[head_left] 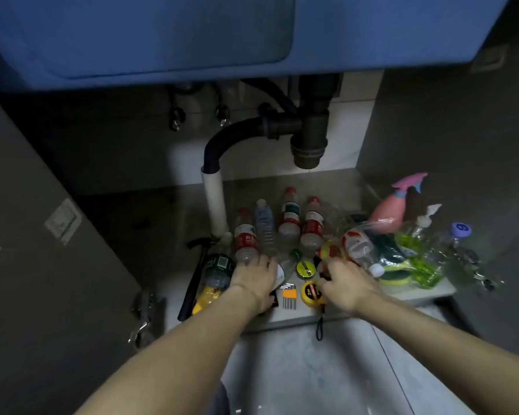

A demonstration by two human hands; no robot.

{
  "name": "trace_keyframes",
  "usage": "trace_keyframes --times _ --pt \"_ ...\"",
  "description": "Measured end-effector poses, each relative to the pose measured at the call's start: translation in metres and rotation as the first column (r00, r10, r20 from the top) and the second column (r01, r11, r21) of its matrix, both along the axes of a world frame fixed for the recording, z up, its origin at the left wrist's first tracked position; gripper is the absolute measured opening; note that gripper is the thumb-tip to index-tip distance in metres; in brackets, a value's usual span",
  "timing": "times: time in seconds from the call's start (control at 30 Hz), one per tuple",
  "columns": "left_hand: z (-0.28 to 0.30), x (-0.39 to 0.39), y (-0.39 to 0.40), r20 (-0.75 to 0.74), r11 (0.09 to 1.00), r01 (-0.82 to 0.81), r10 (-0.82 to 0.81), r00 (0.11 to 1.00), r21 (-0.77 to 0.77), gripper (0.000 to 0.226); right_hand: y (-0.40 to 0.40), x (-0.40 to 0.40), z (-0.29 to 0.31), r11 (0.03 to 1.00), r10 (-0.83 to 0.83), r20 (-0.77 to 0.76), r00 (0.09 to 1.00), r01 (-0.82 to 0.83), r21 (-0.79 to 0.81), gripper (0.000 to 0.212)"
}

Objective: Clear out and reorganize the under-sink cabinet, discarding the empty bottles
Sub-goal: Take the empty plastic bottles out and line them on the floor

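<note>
— Two hands in the cabinet; what does each grip hold?
— Left hand [253, 275] lies over a clear bottle [285, 265]; right hand [343, 280] clenches a dark thing, beside the tape measure [310, 293].
— Farther back?
— Four upright bottles [289, 217] under the drain pipe [309, 130].

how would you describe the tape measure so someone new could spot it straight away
Start at the black drain pipe under the sink and drop to the front edge of the cabinet floor. The round yellow tape measure lies between the two hands, beside the orange-handled hex key set; only it trails a black wrist strap over the edge.
</note>
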State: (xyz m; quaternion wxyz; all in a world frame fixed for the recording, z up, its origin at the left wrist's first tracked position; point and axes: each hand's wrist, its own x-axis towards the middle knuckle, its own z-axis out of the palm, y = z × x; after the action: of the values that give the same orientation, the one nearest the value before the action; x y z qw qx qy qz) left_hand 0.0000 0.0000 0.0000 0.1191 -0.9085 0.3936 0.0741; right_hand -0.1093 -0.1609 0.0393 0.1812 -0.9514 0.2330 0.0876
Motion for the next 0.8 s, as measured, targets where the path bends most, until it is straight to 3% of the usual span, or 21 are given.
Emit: trace_keyframes --times 0.1,0.2,0.33,0.47,0.63,0.8 --pt "-0.011 0.014 0.003 -0.075 0.996 -0.067 0.072 0.995 0.067 0.095 0.003 0.018 -0.020 0.994 -0.098 0.114 0.989 0.092 0.053 0.021" --pt "-0.012 0.022 0.000 -0.133 0.994 -0.104 0.108 0.985 0.040 0.079 -0.002 0.026 -0.036 0.988 -0.142 0.108 0.984 0.134 0.070 0.019" --pt "0.027 0.044 0.006 -0.250 0.980 -0.180 0.155 0.956 -0.082 0.070 -0.017 0.044 -0.053 0.968 -0.240 0.194 0.951 0.219 0.119 0.006" --pt "0.064 0.052 0.034 -0.368 0.920 -0.338 0.249 0.896 -0.201 0.073 -0.014 0.070 -0.062 0.958 -0.274 0.216 0.937 0.246 0.146 0.009" --pt "0.064 0.044 0.074 -0.283 0.784 -0.502 0.421 0.862 -0.365 0.060 0.002 0.112 -0.070 0.959 -0.237 0.223 0.946 0.191 0.210 0.019" --pt "0.038 0.039 0.080 -0.360 0.521 -0.675 0.584 0.728 -0.522 0.053 0.023 0.149 -0.085 0.954 -0.234 0.178 0.956 0.191 0.229 0.037"
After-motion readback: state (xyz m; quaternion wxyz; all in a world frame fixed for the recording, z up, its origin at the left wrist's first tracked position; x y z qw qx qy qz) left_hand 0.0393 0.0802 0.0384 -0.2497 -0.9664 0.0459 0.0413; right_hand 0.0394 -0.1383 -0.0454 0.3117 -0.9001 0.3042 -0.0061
